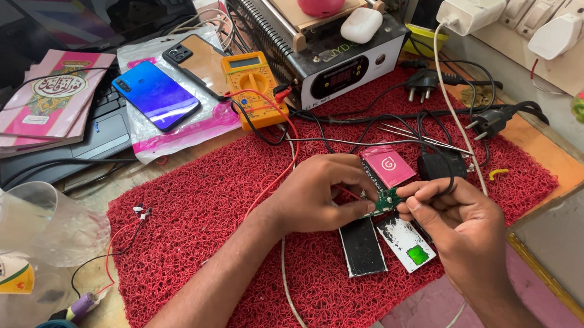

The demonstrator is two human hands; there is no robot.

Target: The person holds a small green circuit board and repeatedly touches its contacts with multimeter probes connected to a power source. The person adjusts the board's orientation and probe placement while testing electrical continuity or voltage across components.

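**A small board pinched in the air, with wires waiting to snag**

I hold the small green circuit board (386, 201) between both hands, just above the red looped-fibre mat (199, 212). My left hand (317, 193) closes around its left edge with a thin red wire (274, 176) running out from under my fingers; my right hand (456, 220) pinches its right edge between thumb and forefinger, narrow and tight.

My worry is that red wire. It trails off toward the yellow digital multimeter (253, 86), and if I twist the board too far I judge it could tug at its joint or drag across the mat. A black cable (375, 144) also lies close behind my knuckles, easy to catch. Should my pinch slip, the board would drop among the loops of the mat, beside the flat black rectangular panel (361, 246) and the white panel with a green patch (408, 242) lying right under my hands.

The board itself looks tiny, dark green, mostly hidden by my fingertips; I cannot make out its components.
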